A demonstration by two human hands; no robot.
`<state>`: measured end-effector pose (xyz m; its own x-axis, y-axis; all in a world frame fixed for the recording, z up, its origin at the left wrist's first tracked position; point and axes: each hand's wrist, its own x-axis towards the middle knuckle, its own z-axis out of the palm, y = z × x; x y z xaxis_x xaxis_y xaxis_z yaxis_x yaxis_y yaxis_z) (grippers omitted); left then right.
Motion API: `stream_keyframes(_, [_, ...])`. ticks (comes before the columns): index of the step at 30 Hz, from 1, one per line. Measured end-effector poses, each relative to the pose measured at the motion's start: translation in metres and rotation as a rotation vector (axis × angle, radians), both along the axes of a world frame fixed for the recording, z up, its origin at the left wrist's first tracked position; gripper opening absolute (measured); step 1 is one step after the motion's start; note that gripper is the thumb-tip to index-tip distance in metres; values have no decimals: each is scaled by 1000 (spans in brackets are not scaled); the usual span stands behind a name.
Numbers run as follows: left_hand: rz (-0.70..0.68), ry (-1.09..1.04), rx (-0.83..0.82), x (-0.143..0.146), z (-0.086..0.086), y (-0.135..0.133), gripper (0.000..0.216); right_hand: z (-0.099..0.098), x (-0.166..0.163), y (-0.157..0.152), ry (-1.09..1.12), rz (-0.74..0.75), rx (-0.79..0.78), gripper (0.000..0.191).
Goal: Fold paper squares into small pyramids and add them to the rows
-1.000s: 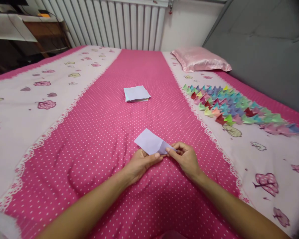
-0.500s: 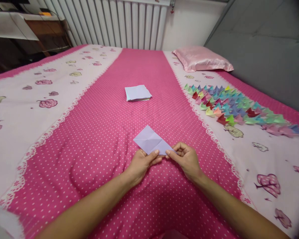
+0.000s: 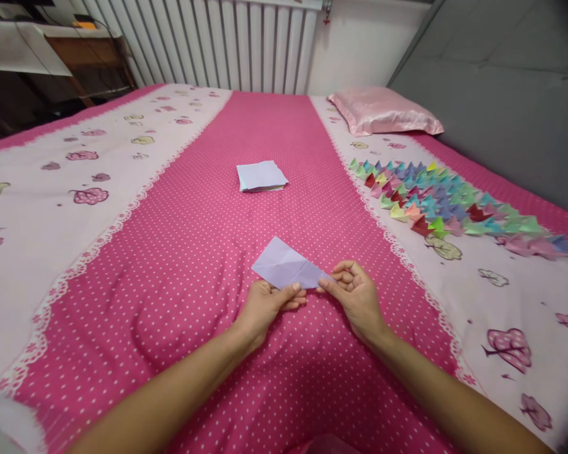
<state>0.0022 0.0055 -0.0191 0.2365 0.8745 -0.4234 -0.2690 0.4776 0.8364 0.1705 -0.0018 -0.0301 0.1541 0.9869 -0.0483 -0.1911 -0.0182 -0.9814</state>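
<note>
Between my hands is a lavender sheet of origami paper [image 3: 284, 261], creased and partly folded, its far corner pointing away from me. My left hand [image 3: 267, 307] pinches its near edge, thumb on top and fingers underneath. At the right corner my right hand [image 3: 355, 296] grips the paper between thumb and fingers. The fingertips under the paper are partly hidden. Farther ahead on the pink dotted bedspread [image 3: 208, 246] lies a stack of square paper [image 3: 262, 176] with a pale lavender sheet on top.
Several rows of small folded paper pieces [image 3: 435, 200] in many colours stand at the right. Behind them rests a pink satin pillow [image 3: 383, 111], near a grey headboard [image 3: 506, 94]. A white radiator [image 3: 227, 47] spans the far wall, and a desk [image 3: 80, 53] is at the far left.
The paper's right part has tilted and its near edge has risen slightly, with my right hand moving a little up and right. My left hand keeps its pinch.
</note>
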Motion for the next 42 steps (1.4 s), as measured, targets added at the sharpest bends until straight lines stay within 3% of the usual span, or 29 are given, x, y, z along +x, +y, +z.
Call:
stream_keyframes(7, [-51,26,81,-1,-1,1,29,3,-3,-2,-69,100,-51,49])
stream_keyframes(16, [-119,11,119,0,-1,-1,28,2,-7,-5,-149,136,13,40])
stream_keyframes(25, [-64,39,44,-3,-2,2,30,7,5,0,-25,141,-44,42])
stream_keyframes(34, [-97,41,-9,-4,0,5,29,4,13,7,-51,122,-20,29])
stream_keyframes(42, [83,48,-3,-5,3,6,18,-1,15,7,-87,126,-13,27])
